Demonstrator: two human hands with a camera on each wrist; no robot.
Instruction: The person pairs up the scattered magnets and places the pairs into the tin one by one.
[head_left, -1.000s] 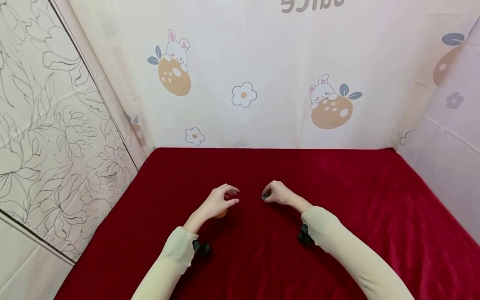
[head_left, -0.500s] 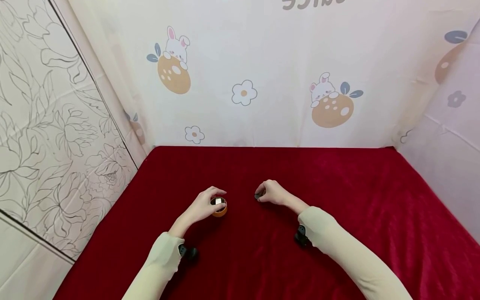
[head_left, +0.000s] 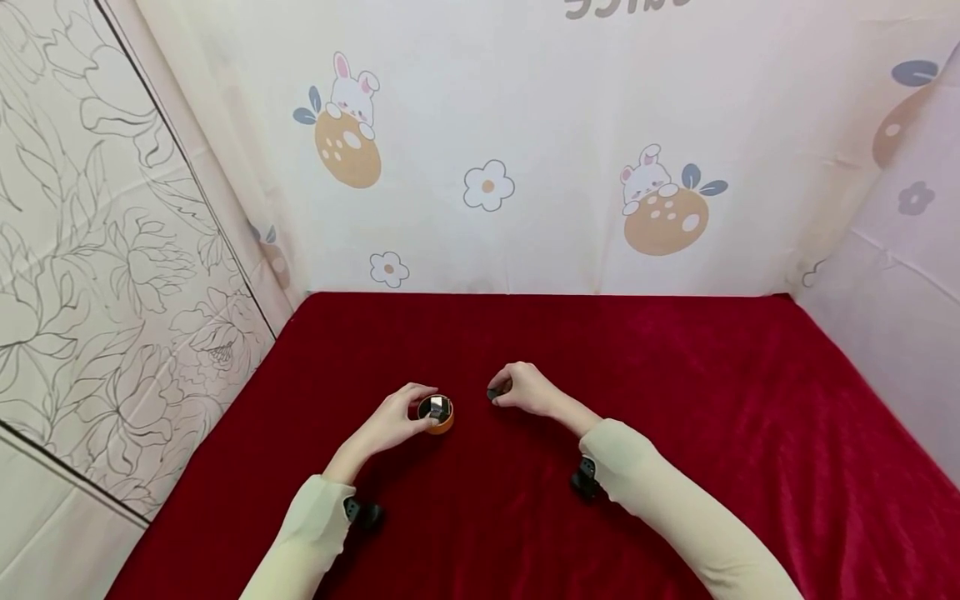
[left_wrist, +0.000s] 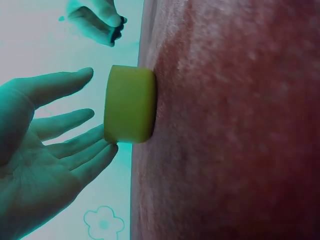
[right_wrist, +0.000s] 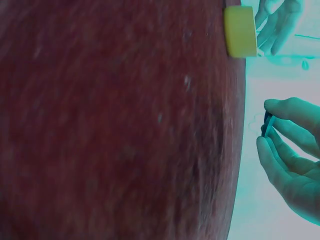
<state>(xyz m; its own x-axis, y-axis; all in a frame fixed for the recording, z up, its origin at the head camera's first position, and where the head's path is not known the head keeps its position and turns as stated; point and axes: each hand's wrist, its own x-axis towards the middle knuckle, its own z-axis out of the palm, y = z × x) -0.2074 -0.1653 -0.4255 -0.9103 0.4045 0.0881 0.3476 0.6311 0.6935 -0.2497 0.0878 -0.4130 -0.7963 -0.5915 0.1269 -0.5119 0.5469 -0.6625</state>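
A short, round orange container (head_left: pixel 441 427) stands on the red cloth left of centre, with something dark and shiny inside its rim. My left hand (head_left: pixel 392 422) is beside it on the left, fingers spread loosely, thumb in front of the container's top in the head view. In the left wrist view a fingertip appears at or very near the container's wall (left_wrist: pixel 129 105); contact is unclear. To the right, my right hand (head_left: pixel 527 390) pinches a small, thin dark piece (right_wrist: pixel 268 125) between thumb and fingertips, held above the cloth. Its exact kind cannot be told.
Red velvet-like cloth (head_left: pixel 637 350) covers the table. A pale curtain (head_left: pixel 540 108) with printed rabbits and flowers hangs at its back edge, with another flower-patterned panel (head_left: pixel 112 250) on the left. Small black wrist cameras hang below both cuffs.
My left hand has drawn back left and down, uncovering the orange container, which was mostly hidden behind it. My right hand has moved left toward the container, still pinching the dark piece.
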